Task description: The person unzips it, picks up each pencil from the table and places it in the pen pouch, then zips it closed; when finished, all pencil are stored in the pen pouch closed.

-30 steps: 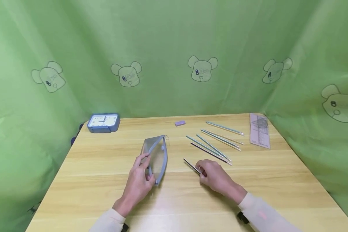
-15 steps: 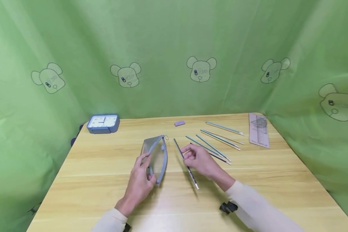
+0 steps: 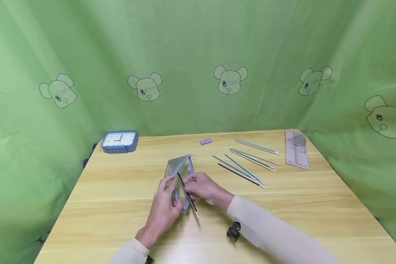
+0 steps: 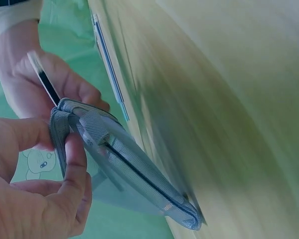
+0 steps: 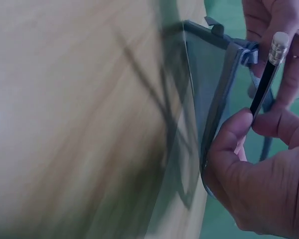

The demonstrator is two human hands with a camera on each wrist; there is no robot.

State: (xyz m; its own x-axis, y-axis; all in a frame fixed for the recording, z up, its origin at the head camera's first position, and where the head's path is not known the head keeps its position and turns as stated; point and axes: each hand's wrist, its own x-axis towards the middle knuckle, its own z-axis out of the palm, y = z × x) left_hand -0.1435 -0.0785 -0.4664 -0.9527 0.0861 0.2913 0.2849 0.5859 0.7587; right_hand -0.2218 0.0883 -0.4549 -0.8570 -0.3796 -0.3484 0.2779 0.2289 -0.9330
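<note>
A translucent grey-blue zip pouch [image 3: 177, 161] stands on the table with its mouth spread. My left hand [image 3: 164, 208] pinches the pouch's edge between thumb and fingers, also seen in the left wrist view on the zipper band [image 4: 94, 127]. My right hand [image 3: 202, 187] pinches a black pencil [image 3: 193, 207] at the pouch mouth. The pencil's far end lies at the opening, and its white eraser end [image 5: 280, 41] sticks out towards me. How deep the tip is inside cannot be told.
Several teal, yellow and dark pencils [image 3: 239, 172] lie to the right on the wooden table [image 3: 118, 190]. A purple eraser [image 3: 206, 141] sits at the back, a ruler set [image 3: 296, 150] at the back right, and a blue clock [image 3: 120, 142] at the back left. Green curtains surround the table.
My right hand has lifted the black pencil from the table and carried it left to the pouch mouth. My left hand keeps its hold on the pouch, which has shifted slightly right.
</note>
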